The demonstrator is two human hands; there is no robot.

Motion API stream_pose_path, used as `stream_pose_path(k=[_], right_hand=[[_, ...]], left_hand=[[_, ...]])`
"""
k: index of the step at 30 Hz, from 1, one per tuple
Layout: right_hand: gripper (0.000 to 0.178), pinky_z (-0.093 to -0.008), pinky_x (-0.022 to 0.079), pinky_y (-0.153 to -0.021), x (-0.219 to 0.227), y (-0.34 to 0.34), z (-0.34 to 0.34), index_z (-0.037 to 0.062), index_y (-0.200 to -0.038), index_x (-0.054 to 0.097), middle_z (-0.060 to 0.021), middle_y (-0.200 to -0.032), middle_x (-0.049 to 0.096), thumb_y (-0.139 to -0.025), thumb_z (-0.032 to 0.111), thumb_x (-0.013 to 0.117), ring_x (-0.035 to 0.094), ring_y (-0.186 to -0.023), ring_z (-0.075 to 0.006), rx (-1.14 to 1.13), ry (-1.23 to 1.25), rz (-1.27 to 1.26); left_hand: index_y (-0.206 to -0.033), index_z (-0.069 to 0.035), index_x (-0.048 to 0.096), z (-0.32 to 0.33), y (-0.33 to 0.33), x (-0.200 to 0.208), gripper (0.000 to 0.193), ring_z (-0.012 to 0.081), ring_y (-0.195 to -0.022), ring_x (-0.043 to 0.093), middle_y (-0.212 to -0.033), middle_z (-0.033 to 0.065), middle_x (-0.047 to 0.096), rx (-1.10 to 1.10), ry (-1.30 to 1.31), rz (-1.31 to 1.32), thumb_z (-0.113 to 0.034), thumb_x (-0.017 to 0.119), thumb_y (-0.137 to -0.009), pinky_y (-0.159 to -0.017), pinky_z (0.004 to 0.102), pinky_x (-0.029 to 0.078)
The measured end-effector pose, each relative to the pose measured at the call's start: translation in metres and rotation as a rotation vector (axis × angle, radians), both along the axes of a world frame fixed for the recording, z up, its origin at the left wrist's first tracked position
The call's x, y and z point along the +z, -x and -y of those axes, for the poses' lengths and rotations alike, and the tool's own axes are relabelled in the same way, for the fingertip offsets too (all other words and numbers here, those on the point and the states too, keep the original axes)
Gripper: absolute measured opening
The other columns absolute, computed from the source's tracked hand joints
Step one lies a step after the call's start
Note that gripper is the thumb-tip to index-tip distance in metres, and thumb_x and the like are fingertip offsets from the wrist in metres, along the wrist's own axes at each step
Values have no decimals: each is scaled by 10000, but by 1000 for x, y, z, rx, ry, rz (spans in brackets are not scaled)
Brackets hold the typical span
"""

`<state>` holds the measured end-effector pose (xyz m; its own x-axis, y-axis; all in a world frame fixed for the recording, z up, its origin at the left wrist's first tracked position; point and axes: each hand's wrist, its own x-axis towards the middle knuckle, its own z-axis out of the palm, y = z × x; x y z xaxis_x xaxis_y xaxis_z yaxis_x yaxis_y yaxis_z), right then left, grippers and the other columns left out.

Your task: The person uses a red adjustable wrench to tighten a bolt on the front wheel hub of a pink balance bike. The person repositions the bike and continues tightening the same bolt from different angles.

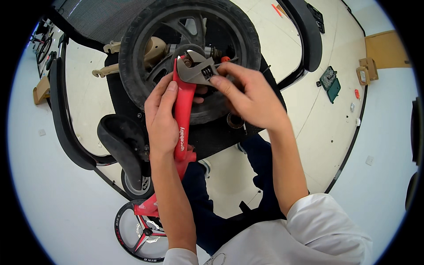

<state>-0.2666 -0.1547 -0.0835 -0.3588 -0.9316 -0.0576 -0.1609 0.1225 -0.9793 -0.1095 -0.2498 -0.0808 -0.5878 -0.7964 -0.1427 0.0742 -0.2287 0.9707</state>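
Note:
My left hand point(164, 115) is closed round a red bike frame tube point(182, 115) with white lettering, near its upper end. In my right hand point(249, 92) is an adjustable wrench point(196, 70); my thumb and fingers pinch it near the adjusting screw. The wrench's jaws lie over the tube's top end, beside a bolt or axle end. I cannot tell whether they grip it. Behind them a black wheel point(128, 66) with a thick tyre lies on the black chair seat point(207, 143). My right hand's lower fingers are partly hidden.
Chair armrests point(66, 119) flank the work. A black bike saddle point(121, 141) is at the left, above a spoked wheel point(121, 229) on the floor. Beige metal parts point(152, 51) stick out by the tyre. An open green tool case point(331, 84) and cardboard boxes point(369, 70) lie at right.

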Motion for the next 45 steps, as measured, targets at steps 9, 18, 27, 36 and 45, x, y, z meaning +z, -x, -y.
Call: stream_pose_path(k=[9,18,27,36,45], right_hand=[[354,-248,404,-526,44,69,21,-2,-1080,735,-38,-668,585,-967,327,671,494,-574,-90,344,-71,-490],[345,-335,492,-580,128,90,92,-18,-1017,761,-152,-825,745,-926,312,714,641,-628,-216,867,-362,-892],[442,-368,512,-624,169,36,153,-39,-904,766,-168,-794,735,-840,397,791,666,-675,-262,1134,-465,-1325],[497,-380,507,-610,143,56,171,-49,-910,754,-166,-769,717,-871,447,752,654,-670,-261,1175,-379,-1175],[506,-408,465,-575,142,82,137,-57,-856,727,-179,-703,676,-891,448,729,593,-596,-295,1090,-342,-1253]], left_hand=[[-1197,51,574,-3,-10,4,433,95,-455,509,-768,106,656,-149,-90,102,-315,378,-1073,-404,224,409],[-1104,32,588,-6,-8,13,430,77,-431,427,-659,50,543,-198,-175,139,-358,414,-1051,-390,222,320],[-1052,5,572,-1,-8,17,381,78,-461,459,-663,27,532,-251,-206,145,-329,389,-1049,-401,241,364],[-1078,-14,574,4,-17,9,380,67,-451,436,-684,28,539,-192,-238,166,-355,411,-1046,-388,233,340],[-1068,8,586,1,-5,10,389,60,-409,387,-646,19,506,-227,-231,156,-342,417,-1045,-359,228,302]])
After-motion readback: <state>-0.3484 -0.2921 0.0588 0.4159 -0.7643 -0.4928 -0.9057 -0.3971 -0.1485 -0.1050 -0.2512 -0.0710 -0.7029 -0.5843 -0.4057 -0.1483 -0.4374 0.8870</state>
